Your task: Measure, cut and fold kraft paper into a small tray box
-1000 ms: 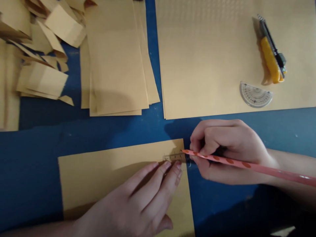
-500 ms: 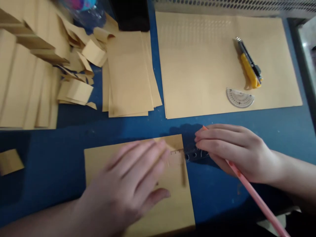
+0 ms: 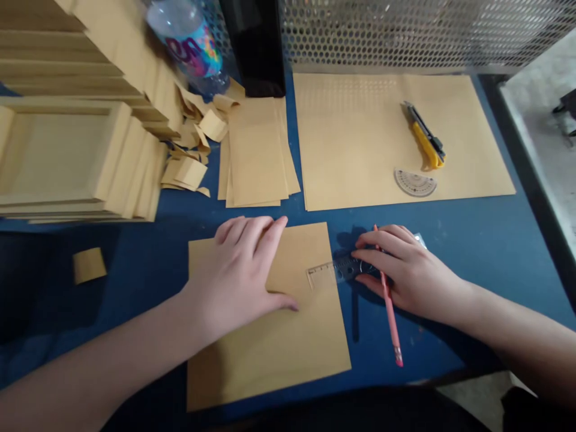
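A square brown paper sheet (image 3: 288,342) lies on the blue table (image 3: 472,240) in front of me. My left hand (image 3: 243,270) rests flat on its upper left part, fingers stretched out and pointing away. My right hand (image 3: 400,270) lies over a clear plastic ruler (image 3: 326,273) whose left end overlaps the sheet's right edge. The same hand holds a pink pencil (image 3: 389,312) between its fingers, eraser end toward me.
A large brown sheet (image 3: 360,132) at the back right carries a yellow utility knife (image 3: 425,143) and a clear protractor (image 3: 414,183). Cut paper strips (image 3: 256,153), scraps and stacked folded paper trays (image 3: 67,156) fill the left. A plastic bottle (image 3: 189,45) and perforated metal panel (image 3: 405,30) stand behind.
My left hand slid off the ruler end, up and left onto the sheet. The right hand stopped marking and flattened over the ruler, pencil swung toward me. The view pulled back.
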A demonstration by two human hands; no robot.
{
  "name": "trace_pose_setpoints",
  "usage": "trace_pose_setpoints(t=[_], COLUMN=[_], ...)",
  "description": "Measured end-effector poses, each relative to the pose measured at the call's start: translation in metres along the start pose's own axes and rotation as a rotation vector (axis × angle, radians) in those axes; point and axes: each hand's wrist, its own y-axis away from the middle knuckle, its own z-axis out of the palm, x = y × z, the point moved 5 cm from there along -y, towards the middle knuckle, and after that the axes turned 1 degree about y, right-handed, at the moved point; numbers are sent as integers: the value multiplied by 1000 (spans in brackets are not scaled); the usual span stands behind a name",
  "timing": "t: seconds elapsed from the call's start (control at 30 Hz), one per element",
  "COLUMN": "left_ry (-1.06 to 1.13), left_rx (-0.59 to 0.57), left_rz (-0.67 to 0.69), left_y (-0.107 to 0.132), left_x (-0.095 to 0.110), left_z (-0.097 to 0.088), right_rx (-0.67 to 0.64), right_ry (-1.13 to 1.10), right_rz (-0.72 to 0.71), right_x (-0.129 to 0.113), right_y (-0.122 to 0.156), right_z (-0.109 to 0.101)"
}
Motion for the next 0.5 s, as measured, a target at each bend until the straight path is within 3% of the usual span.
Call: trace_pose_setpoints(t=[0.27, 0.5], left_ry=[-6, -12], left_rx=[119, 102], left_rz=[35, 24], left_y=[-9, -10], left_x=[-21, -22], left_z=[0, 1], right_rx=[-7, -1], right_ry=[-111, -98], right_rz=[3, -1], right_x=[-17, -46], right_y=[15, 36], right_z=[12, 12])
